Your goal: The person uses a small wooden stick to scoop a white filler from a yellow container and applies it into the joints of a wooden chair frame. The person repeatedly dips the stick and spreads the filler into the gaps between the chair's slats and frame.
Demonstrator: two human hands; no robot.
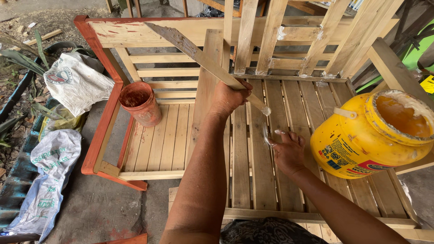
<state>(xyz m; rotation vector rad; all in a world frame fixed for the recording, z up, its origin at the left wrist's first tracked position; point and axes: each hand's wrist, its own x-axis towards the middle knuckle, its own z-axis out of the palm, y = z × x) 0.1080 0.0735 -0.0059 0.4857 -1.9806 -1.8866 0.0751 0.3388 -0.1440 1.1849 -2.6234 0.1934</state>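
My left hand grips a long flat wooden stick that slants up to the left, its lower tip wet with whitish glue. My right hand hovers just below that tip, fingers spread and smeared with glue, a thin strand of glue hanging between tip and fingers. Both hands are over the slatted seat of an unpainted wooden bench. A large yellow plastic jug with its top cut open, crusted with glue, rests tilted on the bench seat at the right.
A second bench with a red-painted frame stands at the left, an orange-stained pot on its seat. White sacks and plants lie on the ground at left. More wooden slats lean at the back.
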